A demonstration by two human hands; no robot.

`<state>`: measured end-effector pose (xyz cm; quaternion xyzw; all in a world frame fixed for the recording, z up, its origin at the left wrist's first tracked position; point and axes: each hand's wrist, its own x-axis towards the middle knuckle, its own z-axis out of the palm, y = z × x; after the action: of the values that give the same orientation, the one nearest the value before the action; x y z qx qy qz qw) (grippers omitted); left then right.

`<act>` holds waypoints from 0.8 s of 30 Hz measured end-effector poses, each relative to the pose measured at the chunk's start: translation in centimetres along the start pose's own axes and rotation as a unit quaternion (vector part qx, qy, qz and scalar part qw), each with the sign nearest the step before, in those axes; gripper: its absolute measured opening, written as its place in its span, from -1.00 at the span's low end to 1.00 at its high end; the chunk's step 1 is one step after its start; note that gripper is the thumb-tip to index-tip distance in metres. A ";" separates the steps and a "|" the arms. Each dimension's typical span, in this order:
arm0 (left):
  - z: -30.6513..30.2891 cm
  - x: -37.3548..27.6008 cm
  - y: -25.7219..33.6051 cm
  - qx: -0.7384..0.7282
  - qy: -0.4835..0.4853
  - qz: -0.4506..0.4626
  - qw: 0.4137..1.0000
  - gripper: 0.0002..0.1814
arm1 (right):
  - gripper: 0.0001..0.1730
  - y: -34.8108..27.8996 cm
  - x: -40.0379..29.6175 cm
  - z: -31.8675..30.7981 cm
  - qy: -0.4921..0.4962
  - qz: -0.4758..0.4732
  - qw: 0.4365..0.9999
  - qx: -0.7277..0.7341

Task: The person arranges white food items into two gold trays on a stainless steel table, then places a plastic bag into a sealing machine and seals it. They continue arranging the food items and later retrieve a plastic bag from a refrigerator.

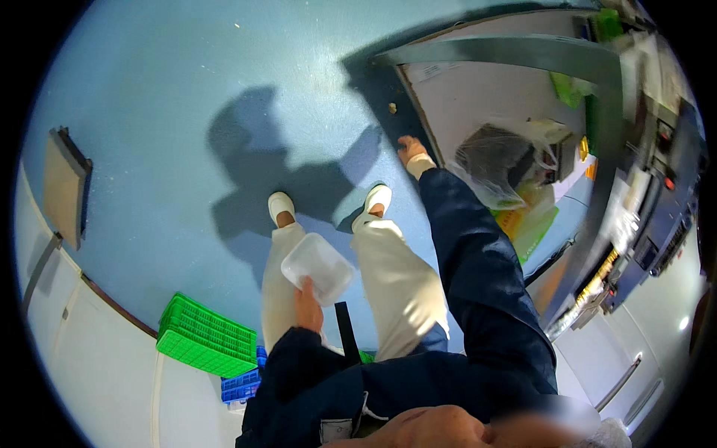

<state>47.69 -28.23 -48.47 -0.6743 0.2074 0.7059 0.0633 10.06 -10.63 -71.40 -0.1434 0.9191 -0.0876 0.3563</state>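
Note:
In the head view my left hand [309, 308] grips the near edge of a translucent white plastic container [318, 267], which is held in front of my legs. Its inside looks bare, though the fisheye view leaves its depth unclear. My right hand [411, 148] is stretched out forward to the right, fingers apart and holding nothing that I can see. It is near the edge of a white panel [425, 101] under a grey metal frame [504, 49].
Clear plastic wrap covers dark items [496, 157] at the right, beside a green and yellow bag [524, 224]. Green plastic crates [207, 336] stand on a blue crate [241, 386] at the lower left. A beige flat-topped object [63, 187] is at far left. A small scrap [392, 107] lies on the blue floor [151, 140].

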 end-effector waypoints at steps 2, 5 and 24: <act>0.8 2.1 -0.9 -0.050 0.009 -0.020 0.999 -0.54 | -0.56 1.4 5.3 3.5 0.015 -0.004 1.000 -0.009; 2.3 4.4 -1.0 -0.075 0.009 -0.044 0.996 -0.58 | -0.43 3.7 13.6 6.9 0.047 0.031 0.998 -0.022; 0.0 -3.3 1.6 0.210 -0.006 0.204 0.956 -0.58 | -0.76 -10.5 -18.9 5.1 -0.051 -0.066 0.906 0.414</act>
<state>47.41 -29.07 -44.92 -0.5848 0.4836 0.6485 0.0595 28.96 -14.66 -60.47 -0.0475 0.7690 -0.4762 0.4239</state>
